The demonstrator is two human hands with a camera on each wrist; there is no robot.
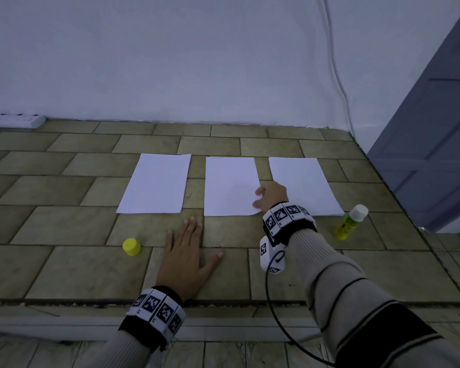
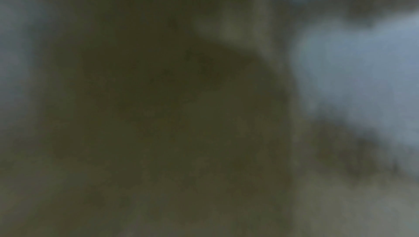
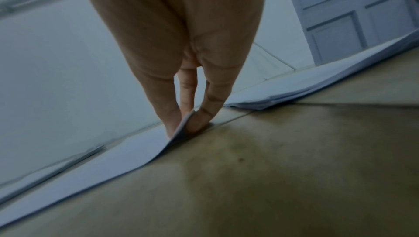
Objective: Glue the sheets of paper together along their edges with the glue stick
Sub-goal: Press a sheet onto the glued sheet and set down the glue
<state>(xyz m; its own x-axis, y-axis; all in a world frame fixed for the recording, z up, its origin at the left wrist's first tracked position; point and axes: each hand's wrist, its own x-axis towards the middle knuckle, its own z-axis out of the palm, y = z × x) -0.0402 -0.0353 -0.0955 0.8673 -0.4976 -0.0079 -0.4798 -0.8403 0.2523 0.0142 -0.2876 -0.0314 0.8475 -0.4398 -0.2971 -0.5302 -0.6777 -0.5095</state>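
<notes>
Pinching the middle sheet (image 1: 230, 185) at its right edge with my right hand (image 1: 272, 195), thumb on top, fingers (image 3: 199, 115) under, the edge lifting slightly off the floor (image 1: 250, 274). My left hand (image 1: 187, 257) is lying flat on the tiles, fingers straight, holding nothing. Left sheet (image 1: 157, 183) and right sheet (image 1: 304, 185) are lying flat. Glue stick (image 1: 351, 221) is standing by the right sheet's near corner; yellow cap (image 1: 131, 246) is sitting apart, left of my left hand. Left wrist view is showing only dark blur.

Home room, floor-level: olive tiled floor (image 1: 64, 229), plain white wall (image 1: 170, 62), panelled door (image 1: 436, 144), power strip (image 1: 14, 120).
</notes>
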